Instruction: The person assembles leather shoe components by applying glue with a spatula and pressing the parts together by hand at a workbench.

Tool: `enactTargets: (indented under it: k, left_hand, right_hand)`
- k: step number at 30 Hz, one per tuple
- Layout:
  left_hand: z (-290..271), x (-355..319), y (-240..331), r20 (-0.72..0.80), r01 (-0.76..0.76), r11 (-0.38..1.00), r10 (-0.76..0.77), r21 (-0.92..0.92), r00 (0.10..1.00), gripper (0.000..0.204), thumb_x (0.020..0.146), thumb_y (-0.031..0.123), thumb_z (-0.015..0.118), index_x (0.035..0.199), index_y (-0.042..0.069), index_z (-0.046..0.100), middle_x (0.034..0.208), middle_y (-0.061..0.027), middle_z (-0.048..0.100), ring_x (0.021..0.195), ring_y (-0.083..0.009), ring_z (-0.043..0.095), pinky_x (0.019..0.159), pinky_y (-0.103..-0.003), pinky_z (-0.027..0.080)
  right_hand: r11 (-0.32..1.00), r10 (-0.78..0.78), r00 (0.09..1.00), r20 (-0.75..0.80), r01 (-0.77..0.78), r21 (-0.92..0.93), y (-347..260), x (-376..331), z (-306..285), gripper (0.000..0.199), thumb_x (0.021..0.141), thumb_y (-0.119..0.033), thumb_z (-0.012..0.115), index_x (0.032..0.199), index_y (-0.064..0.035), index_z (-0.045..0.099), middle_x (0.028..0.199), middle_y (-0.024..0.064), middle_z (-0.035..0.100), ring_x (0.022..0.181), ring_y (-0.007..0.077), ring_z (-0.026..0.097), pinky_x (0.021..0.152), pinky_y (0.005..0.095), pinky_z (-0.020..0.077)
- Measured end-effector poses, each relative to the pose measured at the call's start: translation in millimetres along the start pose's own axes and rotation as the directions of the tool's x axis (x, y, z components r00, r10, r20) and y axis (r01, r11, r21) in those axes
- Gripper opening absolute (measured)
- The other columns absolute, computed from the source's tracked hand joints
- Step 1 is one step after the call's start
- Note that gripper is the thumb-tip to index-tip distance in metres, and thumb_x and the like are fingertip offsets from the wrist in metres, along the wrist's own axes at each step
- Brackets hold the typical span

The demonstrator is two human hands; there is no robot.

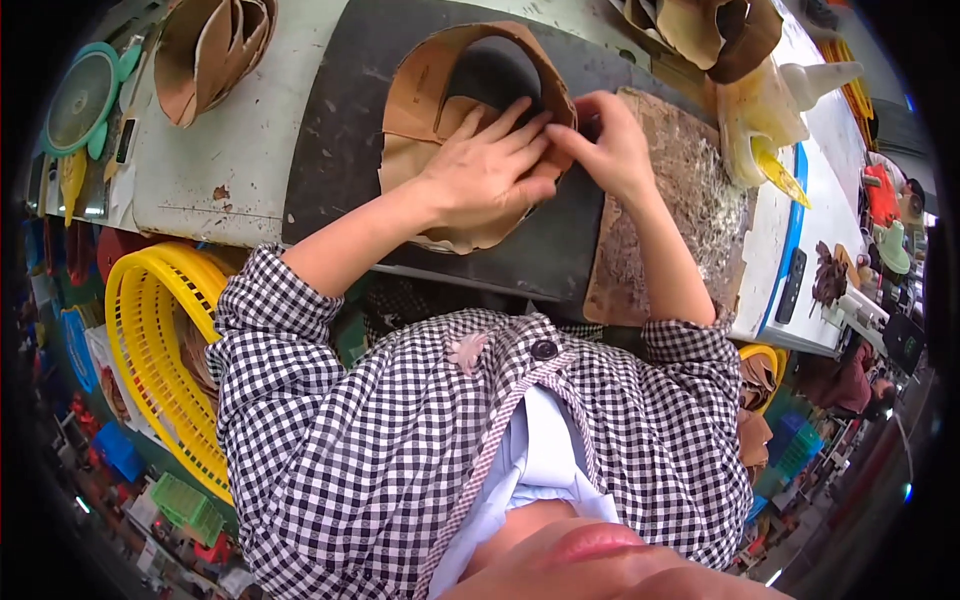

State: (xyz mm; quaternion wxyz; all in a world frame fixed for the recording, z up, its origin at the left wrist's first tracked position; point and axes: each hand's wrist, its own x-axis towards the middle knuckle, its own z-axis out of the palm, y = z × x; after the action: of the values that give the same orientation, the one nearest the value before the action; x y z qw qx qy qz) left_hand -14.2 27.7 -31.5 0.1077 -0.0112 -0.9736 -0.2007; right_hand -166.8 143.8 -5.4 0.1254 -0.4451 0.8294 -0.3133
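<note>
A tan leather piece [408,97], perhaps a boot upper, stands bent into a loop on a dark board [335,130]. My left hand [487,170] lies across its near side, fingers stretched out and spread over the leather. My right hand [612,147] grips the loop's right edge, thumb in front and the other fingers curled behind, partly hidden. Both hands are close together at that edge. Beneath my left wrist, the leather's lower rim looks uneven and wavy.
To the right lie a stained board [670,200] and a glue-smeared plastic container [745,125] with a yellow-coated brush [780,175]. More curved leather pieces [212,55] stand at far left. A yellow basket [130,350] is beside my left arm; a green round-topped object [82,100] sits beyond.
</note>
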Motion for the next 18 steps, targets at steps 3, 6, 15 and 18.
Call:
enactTargets:
  k: [3, 6, 15, 18]
  left_hand:
    - [-0.3, -9.3, 11.7, -0.023, -0.176, 0.973, 0.182, 0.148, 0.983, 0.083, 0.077, 0.063, 0.039, 0.125, -0.004, 0.038, 0.134, -0.0146, 0.034, 0.129, -0.0235, 0.024, 0.102, -0.044, 0.021]
    - [-1.6, -13.7, 14.3, 0.091, -0.237, 0.971, 0.234, 0.031, 0.968, 0.085, 0.075, 0.063, 0.04, 0.129, -0.002, 0.032, 0.136, -0.0168, 0.03, 0.13, -0.026, 0.02, 0.102, -0.045, 0.022]
    - [-55.3, -28.7, 25.9, 0.035, -0.054, 0.797, 0.094, -0.601, 0.995, 0.039, 0.08, 0.02, 0.059, 0.112, -0.001, 0.053, 0.106, -0.0164, 0.058, 0.093, -0.0275, 0.059, 0.083, -0.032, 0.046]
    - [-67.5, -10.0, -45.7, -0.529, 0.067, 0.895, -0.32, -0.442, 0.786, 0.032, 0.079, 0.013, 0.058, 0.109, 0.001, 0.055, 0.105, -0.013, 0.058, 0.092, -0.0201, 0.058, 0.081, -0.032, 0.046]
  right_hand:
    - [0.931, -0.219, 0.967, -0.132, 0.166, -0.326, 21.9, 1.3, 12.6, 0.032, 0.061, -0.033, 0.071, 0.073, -0.0065, 0.06, 0.085, 0.0045, 0.056, 0.079, 0.0248, 0.05, 0.074, 0.0357, 0.0404]
    - [0.97, -0.123, 0.981, -0.151, 0.087, -0.226, 24.5, 7.9, 11.4, 0.031, 0.06, -0.036, 0.072, 0.073, -0.0099, 0.063, 0.081, -0.0006, 0.056, 0.083, 0.0213, 0.052, 0.071, 0.0357, 0.0411]
    - [0.825, -0.498, 0.808, -0.315, 0.329, -0.46, -23.8, 19.8, 17.1, 0.03, 0.064, -0.022, 0.071, 0.088, -0.009, 0.058, 0.082, 0.004, 0.057, 0.079, 0.0244, 0.053, 0.068, 0.0352, 0.0409]
    - [0.633, -0.772, 0.595, -0.224, 0.689, -0.353, -62.6, -0.6, 46.7, 0.032, 0.061, -0.019, 0.064, 0.09, -0.0066, 0.057, 0.089, 0.0073, 0.055, 0.085, 0.0252, 0.05, 0.072, 0.0366, 0.0385]
